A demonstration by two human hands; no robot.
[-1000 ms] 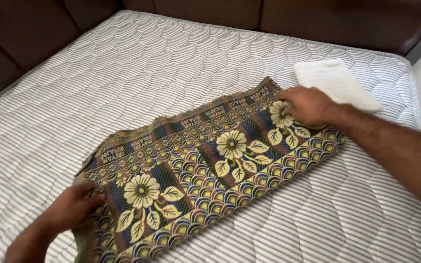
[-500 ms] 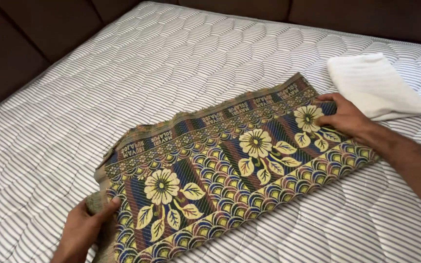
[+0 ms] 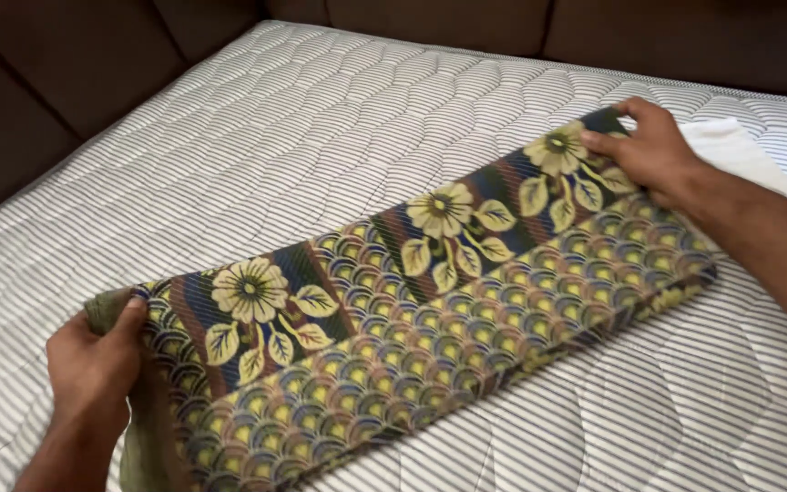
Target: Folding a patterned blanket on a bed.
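Cloth [image 3: 430,328]: patterned, yellow flowers and scale motifs on dark bands, folded into a long strip. Lies flat on the mattress [image 3: 302,137], long axis running diagonally from near left to far right.

Left hand [image 3: 93,364]: grip closed on the near-left end, thumb on top, fingers curled under the olive edge.

Right hand [image 3: 653,150]: at the far-right end, fingers pinching the top corner, palm pressing down. The strip spans between the two grips; each hand holds its own end.

White cloth [image 3: 740,159]: folded, just beyond the right hand, partly hidden by it.

Surround: dark brown padded bed frame [image 3: 66,82].
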